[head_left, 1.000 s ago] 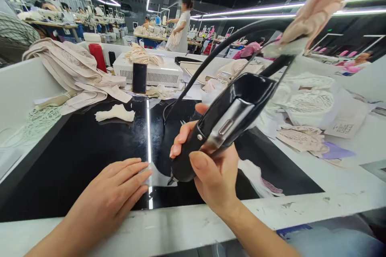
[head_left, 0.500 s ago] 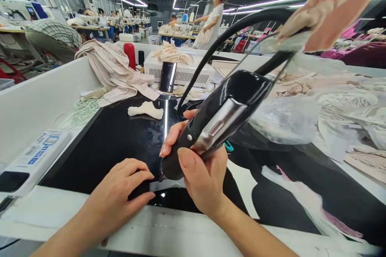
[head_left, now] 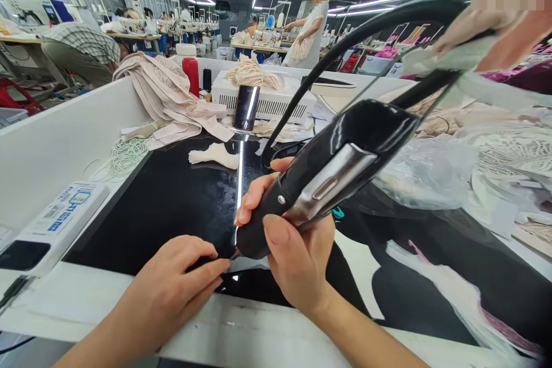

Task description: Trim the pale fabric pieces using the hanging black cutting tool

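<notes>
My right hand [head_left: 293, 247] is wrapped round the handle of a glossy black hand tool [head_left: 336, 167] with a metal trigger plate; its tip points down at the black glass worktop [head_left: 172, 201]. A thick black cable [head_left: 345, 46] arcs up from the tool. My left hand [head_left: 172, 293] lies on the near edge of the worktop, fingers curled with thumb and forefinger pinching a thin, hard-to-see piece right at the tool's tip [head_left: 235, 254].
A small cream fabric piece [head_left: 214, 155] lies on the glass. Beige garments [head_left: 168, 92], a red bottle [head_left: 191, 75], a white machine [head_left: 267, 100] and a phone [head_left: 246, 107] stand behind. Lace and plastic bags [head_left: 431, 167] pile at right. A white device [head_left: 56, 224] sits left. People work beyond.
My left hand has gone from lying flat to curling its fingers into a pinch at the tool's tip. The tool stays in my right hand; my view has shifted left.
</notes>
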Tool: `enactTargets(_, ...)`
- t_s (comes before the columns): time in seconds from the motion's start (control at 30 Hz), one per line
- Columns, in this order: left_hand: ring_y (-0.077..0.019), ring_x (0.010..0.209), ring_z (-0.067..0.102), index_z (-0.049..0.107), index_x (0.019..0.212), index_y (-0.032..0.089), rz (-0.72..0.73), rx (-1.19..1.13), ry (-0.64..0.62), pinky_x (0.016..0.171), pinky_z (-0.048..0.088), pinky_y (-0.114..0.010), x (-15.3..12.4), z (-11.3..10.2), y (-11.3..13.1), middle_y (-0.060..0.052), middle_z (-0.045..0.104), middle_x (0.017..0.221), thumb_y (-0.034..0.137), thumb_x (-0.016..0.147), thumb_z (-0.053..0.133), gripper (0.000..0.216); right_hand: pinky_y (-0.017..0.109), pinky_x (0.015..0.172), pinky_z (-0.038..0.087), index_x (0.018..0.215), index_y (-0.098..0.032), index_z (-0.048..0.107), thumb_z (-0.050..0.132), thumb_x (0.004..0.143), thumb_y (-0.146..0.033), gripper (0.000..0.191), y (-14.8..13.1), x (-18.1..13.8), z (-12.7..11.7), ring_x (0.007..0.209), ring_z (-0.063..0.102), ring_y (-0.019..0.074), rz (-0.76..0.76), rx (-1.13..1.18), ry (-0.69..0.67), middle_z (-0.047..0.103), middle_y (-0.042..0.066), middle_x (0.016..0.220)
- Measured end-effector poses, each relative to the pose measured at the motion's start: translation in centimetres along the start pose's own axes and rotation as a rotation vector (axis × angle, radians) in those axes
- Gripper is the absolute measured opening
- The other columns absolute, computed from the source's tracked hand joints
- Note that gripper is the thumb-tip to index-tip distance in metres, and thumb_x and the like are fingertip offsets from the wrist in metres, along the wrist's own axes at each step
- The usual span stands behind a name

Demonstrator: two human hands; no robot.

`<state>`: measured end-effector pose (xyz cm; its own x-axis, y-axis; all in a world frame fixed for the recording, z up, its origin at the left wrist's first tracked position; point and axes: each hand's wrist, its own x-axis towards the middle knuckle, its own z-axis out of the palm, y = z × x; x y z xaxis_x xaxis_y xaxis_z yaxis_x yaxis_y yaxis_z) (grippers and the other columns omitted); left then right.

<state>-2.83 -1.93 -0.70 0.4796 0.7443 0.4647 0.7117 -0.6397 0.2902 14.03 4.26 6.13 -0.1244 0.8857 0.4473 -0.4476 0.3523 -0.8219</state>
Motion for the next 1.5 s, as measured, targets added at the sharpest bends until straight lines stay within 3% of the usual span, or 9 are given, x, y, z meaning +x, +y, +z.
enactTargets(0.13,-0.0225,0.092,0.065,0.069,0.114,0.019,0.112,0.138,0.047,0.085,0.055,-0.039,-0.2,0.0,0.3,-0.007,0.07,0.102,0.019,0.101,0.05,0.023,0.028,0.05,0.05,0.093,-0.026,0.049,0.075,0.079,-0.03,0.03,0.0,0.1,0.1,0.057,0.056,0.0123,-0.005,-0.014,0.011,0.06,-0.003,0.077)
enactTargets(0.53,-0.0217,0.093,0.067,0.07,0.109,0.017,0.123,0.153,0.075,0.084,0.056,-0.036,0.1,0.0,0.8,-0.008,0.071,0.102,0.018,0.102,0.05,0.022,0.03,0.055,0.051,0.094,-0.026,0.048,0.072,0.076,-0.024,0.03,0.1,0.0,0.4,0.059,0.057,0.0127,-0.017,-0.011,-0.007,0.06,-0.004,0.075)
enactTargets(0.83,-0.0212,0.093,0.067,0.071,0.108,0.017,0.109,0.144,0.078,0.083,0.057,-0.035,0.3,-0.1,1.0,-0.007,0.072,0.1,0.017,0.101,0.05,0.021,0.029,0.055,0.053,0.094,-0.027,0.048,0.07,0.08,-0.025,0.026,0.1,0.0,0.5,0.059,0.059,0.0128,-0.015,-0.018,-0.019,0.059,-0.004,0.075)
enactTargets(1.1,-0.0171,0.095,0.067,0.069,0.107,0.017,-0.002,0.041,0.098,0.092,0.054,-0.03,-0.5,-0.5,0.2,-0.005,0.072,0.101,0.015,0.1,0.048,0.022,0.025,0.046,0.049,0.103,-0.029,0.047,0.073,0.082,-0.038,0.035,0.0,-0.3,0.5,0.057,0.055,0.0128,0.026,0.047,-0.007,0.059,-0.004,0.078)
enactTargets(1.3,-0.0164,0.097,0.066,0.069,0.107,0.018,-0.048,0.016,0.116,0.093,0.053,-0.029,-0.7,-0.2,-0.2,-0.005,0.071,0.101,0.015,0.1,0.049,0.021,0.027,0.053,0.051,0.106,-0.028,0.05,0.079,0.079,-0.047,0.044,0.3,-0.7,0.5,0.058,0.057,0.013,-0.024,0.039,-0.013,0.059,-0.004,0.076)
enactTargets(1.5,-0.0176,0.099,0.065,0.068,0.11,0.018,-0.055,-0.003,0.084,0.093,0.053,-0.03,-0.7,0.0,-0.2,-0.006,0.071,0.104,0.015,0.101,0.048,0.022,0.029,0.056,0.053,0.094,-0.028,0.051,0.074,0.084,-0.044,0.03,0.5,-0.9,0.6,0.061,0.058,0.0145,-0.019,0.006,-0.004,0.06,-0.003,0.076)
